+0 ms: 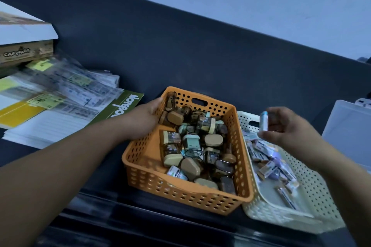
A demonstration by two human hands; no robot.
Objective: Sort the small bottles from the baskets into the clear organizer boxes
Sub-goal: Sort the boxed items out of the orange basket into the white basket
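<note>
At frame right, our right hand (285, 128) pinches a small white bottle (263, 121) above the cream basket (321, 192); we should carry it level to the clear box (349, 126) beside. Our left hand (147, 115) touches the orange basket (180, 192); whether its fingers (157, 103) grip, we cannot tell.

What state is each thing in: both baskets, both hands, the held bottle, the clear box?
orange basket: upright, partly full of tan-capped bottles.
cream basket: right beside it, white-labelled bottles lying inside.
small bottle: lifted above the cream basket.
left hand: grips the orange basket's far-left rim.
right hand: pinches the small bottle.
clear box: at the right edge, contents not visible.
</note>
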